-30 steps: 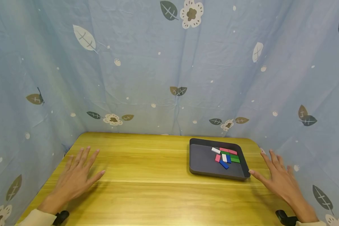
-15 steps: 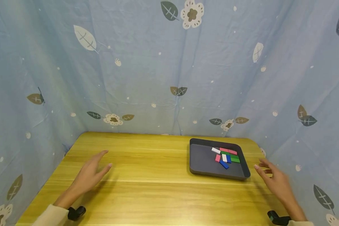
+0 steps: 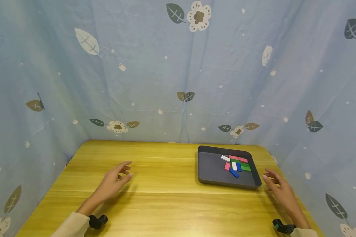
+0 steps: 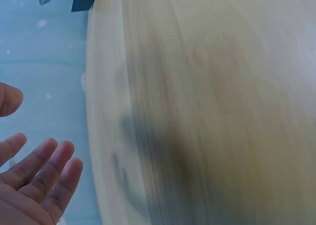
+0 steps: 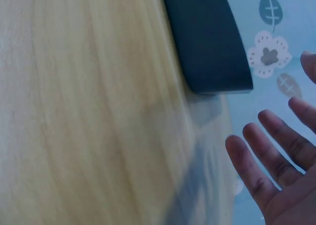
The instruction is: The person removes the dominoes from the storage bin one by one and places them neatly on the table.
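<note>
In the head view my left hand (image 3: 111, 182) hovers over the left half of the table, fingers loosely bent, holding nothing. My right hand (image 3: 280, 191) hangs just off the right side of a dark grey tray (image 3: 210, 168), its fingers relaxed with no object in them. Several small blocks lie grouped in the tray's right part: white (image 3: 225, 158), pink (image 3: 227, 166), blue (image 3: 234, 172) and green (image 3: 245, 167) ones. The right wrist view shows the tray's outer wall (image 5: 210, 47) beyond the spread fingertips (image 5: 237, 146). Loose fingers (image 4: 61, 156) show in the left wrist view.
A yellow wood-grain table (image 3: 160, 204) bears the tray at its back right. Blue curtain (image 3: 148, 79) with leaf and flower prints closes off the back and both sides. Each wrist wears a black strap with a camera (image 3: 98, 222).
Both hands have gone from spread fingers to loosely bent ones. The left hand has moved right and inward; the right hand has shifted slightly left. Tray and blocks stay put.
</note>
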Available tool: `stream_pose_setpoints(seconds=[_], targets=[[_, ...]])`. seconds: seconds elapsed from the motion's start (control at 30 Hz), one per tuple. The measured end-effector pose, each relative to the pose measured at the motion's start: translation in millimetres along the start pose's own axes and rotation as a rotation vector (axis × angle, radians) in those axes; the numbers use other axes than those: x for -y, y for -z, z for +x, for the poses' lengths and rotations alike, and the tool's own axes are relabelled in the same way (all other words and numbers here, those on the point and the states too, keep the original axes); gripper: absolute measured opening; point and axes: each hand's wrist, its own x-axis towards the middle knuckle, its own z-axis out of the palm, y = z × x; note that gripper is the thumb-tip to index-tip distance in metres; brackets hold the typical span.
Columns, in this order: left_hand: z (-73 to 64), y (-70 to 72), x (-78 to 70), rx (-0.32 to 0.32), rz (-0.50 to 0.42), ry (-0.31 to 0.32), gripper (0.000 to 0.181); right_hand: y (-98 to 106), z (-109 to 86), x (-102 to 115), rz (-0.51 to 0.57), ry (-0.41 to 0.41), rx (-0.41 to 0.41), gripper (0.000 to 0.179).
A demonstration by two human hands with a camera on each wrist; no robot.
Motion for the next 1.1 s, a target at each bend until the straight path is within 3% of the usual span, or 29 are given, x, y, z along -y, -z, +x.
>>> stream_pose_setpoints(seconds=[0.37, 0.87, 1.1], targets=[[18.6, -29.0, -13.9, 0.063, -0.088, 0.031, 0.052, -11.4, 8.6, -22.7, 0.232, -0.029, 0.035, 0.066], [41.2, -63.8, -39.1, 0.161, -0.215, 0.016, 0.053, -18.3, 23.9, -32.5, 0.324, -0.125, 0.07, 0.069], [51.7, -77.4, -50.2, 0.174, -0.237, -0.01, 0.053, -20.1, 27.3, -37.2, 0.333, -0.139, 0.104, 0.071]])
